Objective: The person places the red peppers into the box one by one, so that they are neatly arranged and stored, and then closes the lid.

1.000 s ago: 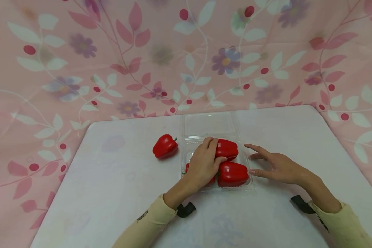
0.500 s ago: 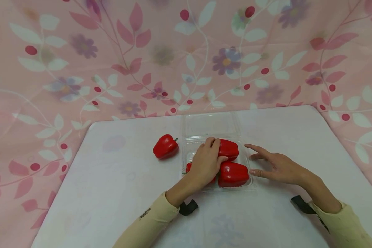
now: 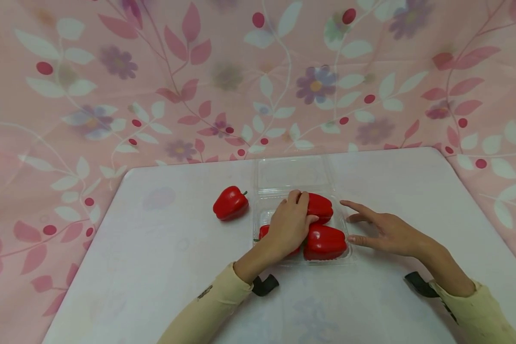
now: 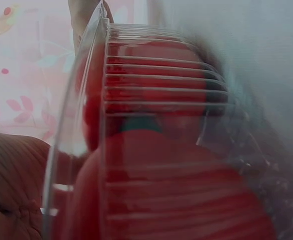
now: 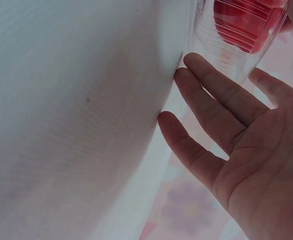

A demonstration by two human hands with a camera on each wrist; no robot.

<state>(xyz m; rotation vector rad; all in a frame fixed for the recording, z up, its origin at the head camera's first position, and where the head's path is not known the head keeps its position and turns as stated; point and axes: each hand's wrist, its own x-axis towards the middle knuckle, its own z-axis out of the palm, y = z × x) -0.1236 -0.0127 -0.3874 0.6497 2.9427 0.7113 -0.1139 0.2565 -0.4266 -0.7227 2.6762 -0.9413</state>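
In the head view, a clear plastic clamshell box (image 3: 261, 203) lies with its lid (image 3: 294, 173) folded back. Three red bell peppers sit in it: a far one (image 3: 320, 208), a near right one (image 3: 325, 242), and a near left one (image 3: 263, 232) largely covered by my left hand (image 3: 289, 225). That hand reaches over the box, its fingers and thumb gripping the left end of the far pepper. Beside the box's right wall, my right hand (image 3: 380, 231) holds nothing, fingers spread. The right wrist view shows the right hand's fingertips (image 5: 167, 120) low at the tabletop.
A fourth-side loose red bell pepper (image 3: 231, 203) lies left of the box, its green stem pointing right. The white table (image 3: 167, 267) ends at a pink floral curtain (image 3: 223, 81). Dark wrist mounts (image 3: 265, 285) show beneath the sleeves.
My left hand has shifted slightly to the right, and the far pepper has slid a little right with it. My right hand stays practically still beside the box.
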